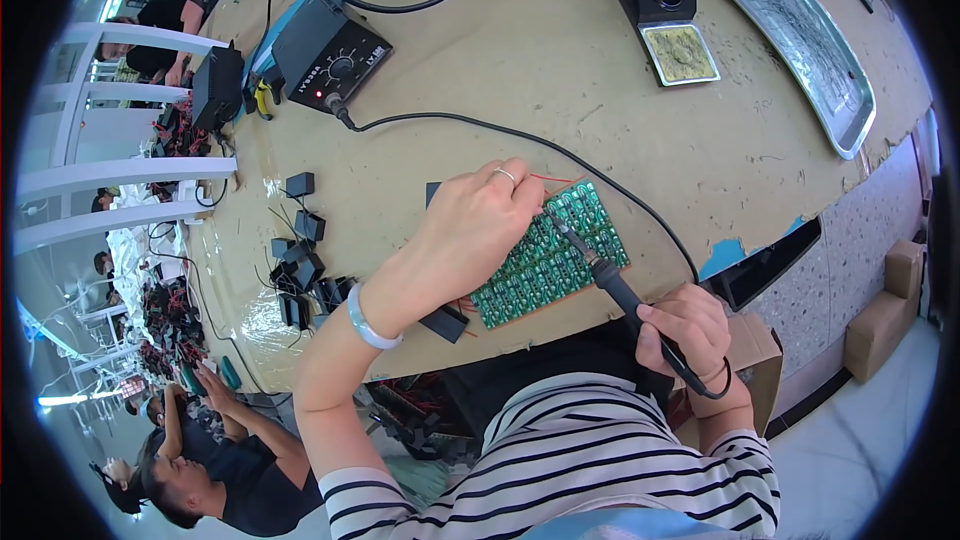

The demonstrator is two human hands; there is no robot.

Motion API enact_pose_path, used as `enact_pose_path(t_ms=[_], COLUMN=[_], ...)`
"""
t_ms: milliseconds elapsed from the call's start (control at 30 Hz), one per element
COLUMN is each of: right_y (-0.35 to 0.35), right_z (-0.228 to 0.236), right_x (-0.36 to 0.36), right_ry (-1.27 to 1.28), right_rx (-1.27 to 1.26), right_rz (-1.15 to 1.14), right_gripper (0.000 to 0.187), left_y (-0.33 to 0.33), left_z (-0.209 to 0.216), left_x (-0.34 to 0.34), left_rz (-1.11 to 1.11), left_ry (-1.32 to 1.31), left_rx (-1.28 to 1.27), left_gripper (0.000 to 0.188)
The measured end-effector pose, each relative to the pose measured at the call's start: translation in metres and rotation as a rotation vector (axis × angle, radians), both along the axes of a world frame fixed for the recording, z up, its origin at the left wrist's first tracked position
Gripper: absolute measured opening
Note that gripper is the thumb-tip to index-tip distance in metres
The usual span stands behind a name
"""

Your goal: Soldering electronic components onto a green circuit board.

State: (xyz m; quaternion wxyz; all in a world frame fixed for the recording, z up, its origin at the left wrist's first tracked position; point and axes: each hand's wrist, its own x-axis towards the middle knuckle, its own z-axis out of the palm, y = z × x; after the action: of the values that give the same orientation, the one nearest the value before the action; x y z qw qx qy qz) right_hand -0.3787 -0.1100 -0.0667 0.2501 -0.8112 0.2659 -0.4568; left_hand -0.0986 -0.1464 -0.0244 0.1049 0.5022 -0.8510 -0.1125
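Holding the soldering iron [622, 292], right hand [690, 333] sits lower right of the board [545, 275]; left hand [478, 225] hovers nearer, can't tell its grip tbh.

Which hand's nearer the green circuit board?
Left. Left hand is at the upper-left edge of the circuit board; right hand is apart, lower right, holding the soldering iron.

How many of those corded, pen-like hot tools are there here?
1: the soldering iron in the person's right hand, its tip at the green circuit board. Others may be hidden in the clutter at far left.
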Motion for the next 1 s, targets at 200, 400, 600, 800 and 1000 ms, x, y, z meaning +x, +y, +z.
enact_pose_path(t_ms=[200,400,600,800,1000], right_y=[0.003,0.0,0.001,0.011,0.013], right_z=[-0.001,0.005,0.008,0.009,0.009], right_x=[0.001,0.002,0.0,-0.022,-0.026], right_ry=[0.028,0.135,0.131,0.032,0.039], right_rx=[-0.021,-0.2,-0.224,-0.099,-0.069], right_rz=[0.017,0.077,0.083,0.008,-0.021], right_gripper=[0.017,0.018,0.017,0.024,0.027], left_y=[0.003,0.001,0.001,0.0,0.001], left_z=[0.0,0.001,0.002,0.003,0.004], left_x=[0.001,-0.002,-0.001,-0.003,-0.005], left_rz=[-0.001,-0.016,-0.018,-0.016,-0.007], left_ry=[-0.034,-0.07,-0.062,-0.074,-0.082], left_rx=[0.011,-0.005,0.033,0.025,0.023], left_gripper=[0.009,0.008,0.008,0.008,0.009])
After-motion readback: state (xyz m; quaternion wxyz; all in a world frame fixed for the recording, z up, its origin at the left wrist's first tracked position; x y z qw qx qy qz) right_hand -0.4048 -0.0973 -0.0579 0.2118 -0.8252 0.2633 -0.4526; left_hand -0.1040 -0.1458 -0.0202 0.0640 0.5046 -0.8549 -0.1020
